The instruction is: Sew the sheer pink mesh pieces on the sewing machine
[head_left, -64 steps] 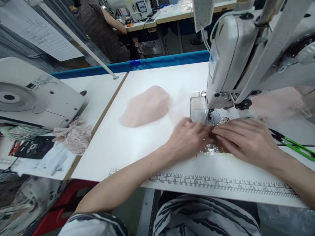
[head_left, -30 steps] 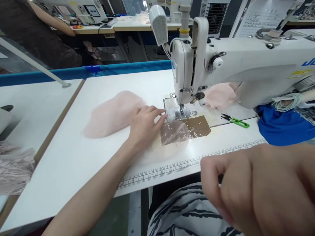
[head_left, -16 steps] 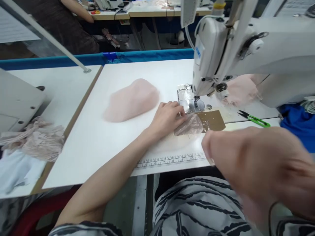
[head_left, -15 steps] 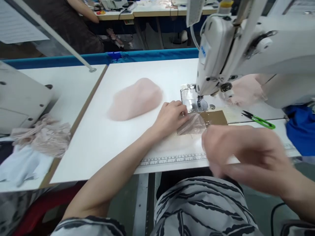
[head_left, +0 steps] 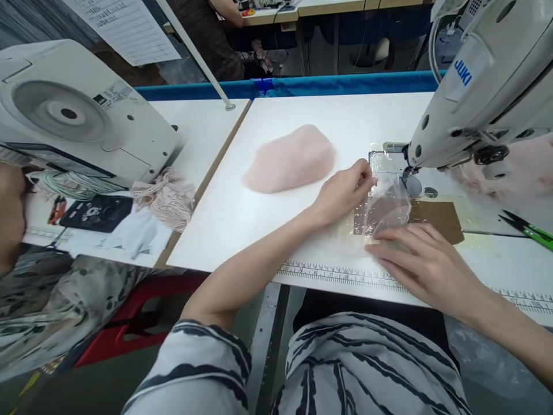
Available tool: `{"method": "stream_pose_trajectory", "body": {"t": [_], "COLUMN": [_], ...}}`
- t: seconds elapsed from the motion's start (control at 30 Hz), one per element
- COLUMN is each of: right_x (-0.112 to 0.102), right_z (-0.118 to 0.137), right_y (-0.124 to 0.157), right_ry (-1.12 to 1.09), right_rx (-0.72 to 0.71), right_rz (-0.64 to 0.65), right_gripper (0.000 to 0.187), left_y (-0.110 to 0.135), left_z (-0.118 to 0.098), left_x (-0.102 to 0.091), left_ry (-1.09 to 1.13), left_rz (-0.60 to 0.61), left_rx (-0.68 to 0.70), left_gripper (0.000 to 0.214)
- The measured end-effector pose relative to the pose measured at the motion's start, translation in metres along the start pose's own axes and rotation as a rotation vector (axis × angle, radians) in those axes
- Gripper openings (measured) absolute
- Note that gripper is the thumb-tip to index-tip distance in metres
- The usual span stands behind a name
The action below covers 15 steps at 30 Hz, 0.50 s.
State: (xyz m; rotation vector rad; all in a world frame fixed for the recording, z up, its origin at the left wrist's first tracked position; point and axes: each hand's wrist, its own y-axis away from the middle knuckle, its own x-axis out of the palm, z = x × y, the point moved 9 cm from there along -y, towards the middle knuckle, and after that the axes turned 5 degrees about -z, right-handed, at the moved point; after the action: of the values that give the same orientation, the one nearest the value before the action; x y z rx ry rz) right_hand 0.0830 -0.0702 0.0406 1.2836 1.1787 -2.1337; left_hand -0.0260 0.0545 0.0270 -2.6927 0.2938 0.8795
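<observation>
A small sheer, whitish fabric piece (head_left: pixel 389 210) lies by the needle of a white sewing machine (head_left: pixel 470 86), partly over the metal plate. My left hand (head_left: pixel 345 193) is closed in a pinch at its left edge. My right hand (head_left: pixel 425 262) rests at the lower edge, fingers stretched out and touching the cloth; the fingertips partly cover that edge. Under and beside the fabric is a brown patch (head_left: pixel 436 219) on the table. A pale pink fabric stack (head_left: pixel 294 158) lies flat to the left of my left hand.
Green-handled snips (head_left: pixel 529 229) lie at right, near more pink fabric (head_left: pixel 510 167). A printed ruler (head_left: pixel 345 276) runs along the table's front edge. Another machine (head_left: pixel 86 109) stands left, beside bundled cords (head_left: pixel 166 202) and a co-worker's arm (head_left: pixel 11 213). A person (head_left: pixel 207 40) sits across.
My right hand has come down from above the table's front edge onto the fabric's lower edge. My left hand stays by the fabric. The view has swung left.
</observation>
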Motion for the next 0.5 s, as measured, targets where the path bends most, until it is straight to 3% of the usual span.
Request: {"method": "stream_pose_trajectory", "body": {"t": [0.17,0.33,0.43,0.5], "right_x": [-0.003,-0.009,-0.026,-0.035], "right_z": [-0.001,-0.003,-0.017,-0.037], "right_y": [0.001,0.001,0.004,0.012], "right_ry": [-0.003,-0.007,-0.068,-0.257], "right_rx": [0.006,0.030,0.206,0.422], "right_rz": [-0.021,-0.083,-0.275,-0.444], "right_gripper": [0.023,0.017,0.011,0.023], "left_y": [-0.001,0.005,0.007,0.008], "left_z": [-0.003,-0.005,-0.007,-0.011], "left_x": [0.001,0.014,0.015,0.014], "left_ry": [0.140,0.385,0.391,0.353], "left_rz": [0.030,0.196,0.217,0.213], "left_rx": [-0.003,-0.128,-0.168,-0.145], "left_gripper": [0.017,0.017,0.022,0.029]}}
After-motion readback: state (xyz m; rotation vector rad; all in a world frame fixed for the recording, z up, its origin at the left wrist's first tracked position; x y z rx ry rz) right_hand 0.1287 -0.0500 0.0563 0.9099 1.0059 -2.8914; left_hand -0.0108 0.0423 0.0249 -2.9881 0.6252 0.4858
